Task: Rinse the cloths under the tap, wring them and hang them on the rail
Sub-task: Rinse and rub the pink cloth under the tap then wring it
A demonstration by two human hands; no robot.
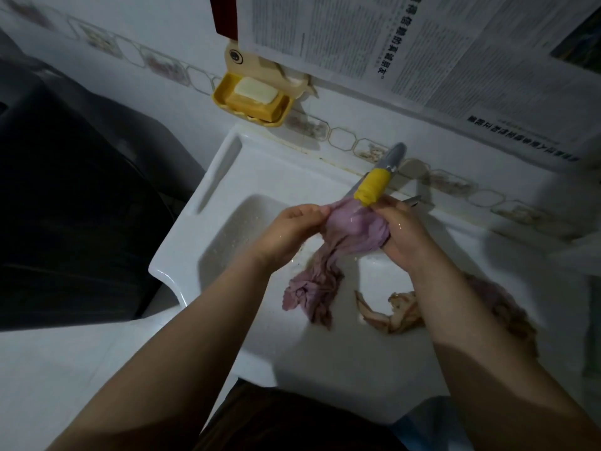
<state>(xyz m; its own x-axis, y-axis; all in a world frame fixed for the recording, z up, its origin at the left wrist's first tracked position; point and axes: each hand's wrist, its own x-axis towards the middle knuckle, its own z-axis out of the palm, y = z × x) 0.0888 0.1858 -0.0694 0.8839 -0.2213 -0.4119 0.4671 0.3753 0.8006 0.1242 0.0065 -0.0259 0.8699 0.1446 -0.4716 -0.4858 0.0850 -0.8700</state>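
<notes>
Pink cloth held under the tap over a white sink

The white sink (pixel 208 190) stands against a tiled wall with a yellow soap dish (pixel 252 100) holding a pale bar; the newspaper (pixel 406 43) above carries Chinese print, too blurred to read. Left hand (pixel 289 231) and right hand (pixel 403 234) both grip the pink cloth (pixel 351 229) — fingers curled round it — just below the yellow-tipped tap (pixel 374 187). Another cloth (pixel 390 310) lies in the basin.
</notes>
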